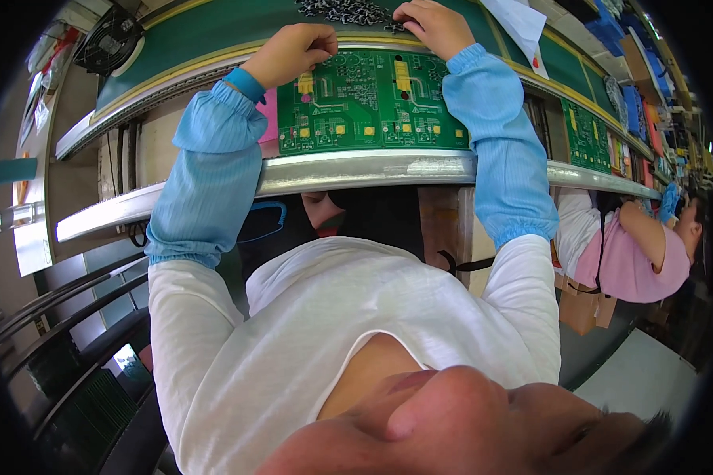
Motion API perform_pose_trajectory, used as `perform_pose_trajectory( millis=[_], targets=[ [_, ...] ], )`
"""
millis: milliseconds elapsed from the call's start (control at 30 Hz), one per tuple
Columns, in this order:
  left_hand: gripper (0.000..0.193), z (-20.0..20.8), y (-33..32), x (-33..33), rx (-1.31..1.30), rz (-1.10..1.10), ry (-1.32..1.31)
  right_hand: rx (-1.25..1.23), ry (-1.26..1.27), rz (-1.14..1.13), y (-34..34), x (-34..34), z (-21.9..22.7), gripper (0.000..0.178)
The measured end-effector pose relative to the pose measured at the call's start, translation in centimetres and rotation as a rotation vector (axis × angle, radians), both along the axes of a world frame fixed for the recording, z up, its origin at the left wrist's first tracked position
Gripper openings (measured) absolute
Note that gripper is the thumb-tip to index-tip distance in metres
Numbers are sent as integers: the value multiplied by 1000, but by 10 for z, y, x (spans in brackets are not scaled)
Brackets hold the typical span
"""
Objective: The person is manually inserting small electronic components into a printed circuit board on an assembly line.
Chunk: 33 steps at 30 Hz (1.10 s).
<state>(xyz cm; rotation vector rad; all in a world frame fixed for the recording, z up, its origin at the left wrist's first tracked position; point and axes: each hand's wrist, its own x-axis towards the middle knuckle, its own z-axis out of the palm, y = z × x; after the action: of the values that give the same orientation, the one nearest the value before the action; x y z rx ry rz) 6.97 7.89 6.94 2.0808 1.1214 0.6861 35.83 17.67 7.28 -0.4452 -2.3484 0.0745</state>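
Note:
A green printed circuit board [348,103] with yellow parts lies across the rails in front of me. Over its far left corner, my left hand [293,54] is closed with thumb and fingers together. Anything in that pinch is too small or hidden to make out. Beyond the board's far edge lies a pile of small black components with shiny metal leads [342,11]. My right hand [436,27] is at the right end of this pile, its fingers bent and drawn together by a few loose pieces. What its fingertips hold, if anything, cannot be made out.
A metal rail [364,170] runs along the near side. Pink material [269,127] shows left of the board. A black fan [109,41] stands at the far left, white paper [519,28] at the far right. Another green board [586,136] and a person in pink [634,253] are further right.

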Motion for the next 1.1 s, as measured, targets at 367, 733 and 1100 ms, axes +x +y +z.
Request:
perform_pose_trajectory(
  millis=[367,733,1100],
  targets=[
    [11,-7,2,2,290,10,274,-110,-205,-366,1,16,0,9],
    [12,-9,5,-2,293,-22,260,-183,-259,-321,11,20,-7,9],
    [14,-9,7,0,341,-89,321,-214,-192,-323,14,23,-11,10]
  ],
)
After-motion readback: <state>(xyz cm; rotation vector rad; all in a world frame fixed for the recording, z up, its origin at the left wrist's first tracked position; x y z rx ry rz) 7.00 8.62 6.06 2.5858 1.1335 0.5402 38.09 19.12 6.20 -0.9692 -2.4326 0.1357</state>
